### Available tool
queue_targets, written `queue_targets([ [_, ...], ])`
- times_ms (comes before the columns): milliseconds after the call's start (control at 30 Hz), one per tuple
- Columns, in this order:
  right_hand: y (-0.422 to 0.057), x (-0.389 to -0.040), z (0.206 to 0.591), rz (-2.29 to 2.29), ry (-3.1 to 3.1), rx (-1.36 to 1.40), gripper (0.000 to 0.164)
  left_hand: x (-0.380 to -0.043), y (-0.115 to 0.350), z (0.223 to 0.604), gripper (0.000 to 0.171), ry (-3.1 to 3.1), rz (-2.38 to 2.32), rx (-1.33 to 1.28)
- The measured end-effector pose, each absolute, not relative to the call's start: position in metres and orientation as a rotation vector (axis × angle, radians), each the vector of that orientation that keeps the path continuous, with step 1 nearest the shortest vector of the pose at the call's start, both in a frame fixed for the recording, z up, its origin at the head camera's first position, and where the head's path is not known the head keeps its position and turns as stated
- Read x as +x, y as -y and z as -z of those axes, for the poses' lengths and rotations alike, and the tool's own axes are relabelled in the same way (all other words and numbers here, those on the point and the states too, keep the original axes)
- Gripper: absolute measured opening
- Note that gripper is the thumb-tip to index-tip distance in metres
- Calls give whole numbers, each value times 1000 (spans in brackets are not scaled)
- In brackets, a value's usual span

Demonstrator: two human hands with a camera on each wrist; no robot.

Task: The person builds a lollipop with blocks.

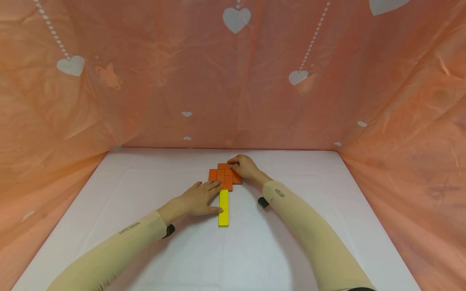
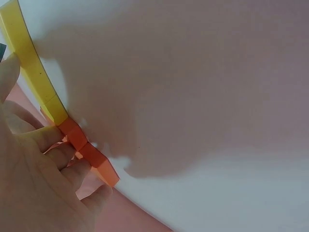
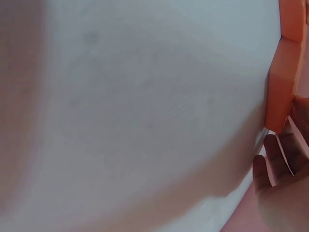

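Flat orange blocks [image 1: 221, 174] lie fitted together in a rough cluster on the white tabletop. A long yellow strip [image 1: 223, 218] made of blocks runs from the cluster toward the front. My left hand [image 1: 198, 199] lies with fingers spread. Its fingertips touch the cluster's lower left part, and the thumb rests on the strip's left side. In the left wrist view the fingers [image 2: 63, 154] reach along the orange edge. At the back right of the cluster, my right hand [image 1: 245, 166] pinches an orange block [image 1: 223, 165] between thumb and index finger, its other fingers curled beside it.
The white tabletop [image 1: 156, 266] surrounds the blocks. Peach-coloured sheeting [image 1: 233, 97] with pale hearts hangs behind and on both sides. Beige sleeves [image 1: 120, 250] cover both forearms, and a dark wrist piece [image 1: 263, 202] sits under the right wrist.
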State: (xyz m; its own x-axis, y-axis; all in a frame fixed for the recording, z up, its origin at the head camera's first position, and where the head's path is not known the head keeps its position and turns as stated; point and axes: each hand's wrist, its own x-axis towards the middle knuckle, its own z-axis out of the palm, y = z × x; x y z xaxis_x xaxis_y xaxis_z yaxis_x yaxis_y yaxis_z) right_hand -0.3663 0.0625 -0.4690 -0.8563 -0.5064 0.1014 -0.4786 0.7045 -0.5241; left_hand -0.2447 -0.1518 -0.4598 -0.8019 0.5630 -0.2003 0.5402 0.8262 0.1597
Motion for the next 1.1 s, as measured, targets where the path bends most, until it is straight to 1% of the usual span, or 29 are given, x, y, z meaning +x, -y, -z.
queue_targets([
  [500,-63,-368,471,856,-2833,-795,30,-247,153,462,90,-2775,-158,863],
  [733,-64,-367,468,940,-2782,-721,32,-247,153,462,90,-2772,-166,853],
  [1100,-61,-367,468,916,-2795,-746,30,-246,154,461,89,-2773,-179,860],
])
